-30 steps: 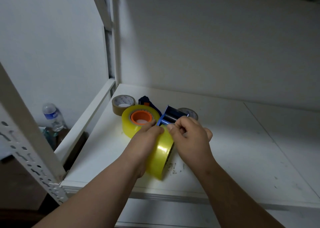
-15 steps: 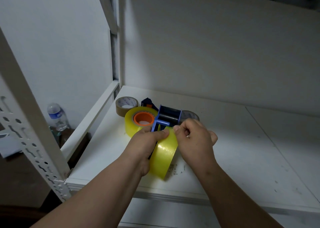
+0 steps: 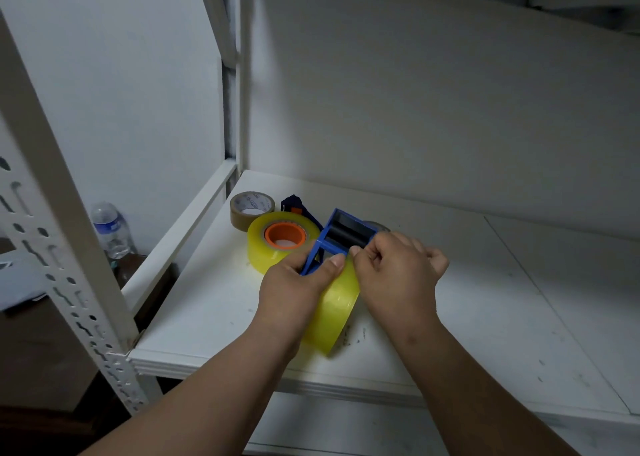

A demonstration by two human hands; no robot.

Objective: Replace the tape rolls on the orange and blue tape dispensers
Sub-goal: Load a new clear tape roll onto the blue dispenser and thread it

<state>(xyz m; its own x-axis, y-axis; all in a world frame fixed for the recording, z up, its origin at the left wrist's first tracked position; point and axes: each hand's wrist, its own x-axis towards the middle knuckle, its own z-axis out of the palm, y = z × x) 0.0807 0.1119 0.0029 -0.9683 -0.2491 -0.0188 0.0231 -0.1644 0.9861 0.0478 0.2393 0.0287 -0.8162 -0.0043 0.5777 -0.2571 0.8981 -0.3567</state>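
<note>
A blue tape dispenser (image 3: 341, 236) with a black roller carries a yellow tape roll (image 3: 334, 308) standing on edge on the white shelf (image 3: 214, 310). My left hand (image 3: 298, 286) grips the dispenser and roll from the left, thumb on the roll's top. My right hand (image 3: 398, 275) pinches the tape's end at the roller. Behind them a second yellow roll (image 3: 277, 244) lies flat with the orange dispenser hub (image 3: 284, 236) in its core. A dark blue handle part (image 3: 296, 206) shows behind it.
A brown tape roll (image 3: 251, 208) lies at the shelf's back left corner. A grey roll (image 3: 379, 227) peeks out behind the blue dispenser. White slotted uprights (image 3: 62, 248) frame the left. A water bottle (image 3: 110, 229) stands beyond the shelf on the left.
The blue dispenser has tilted up so its black roller faces me more. My hands stay on the roll, with the right fingers closer to the roller.
</note>
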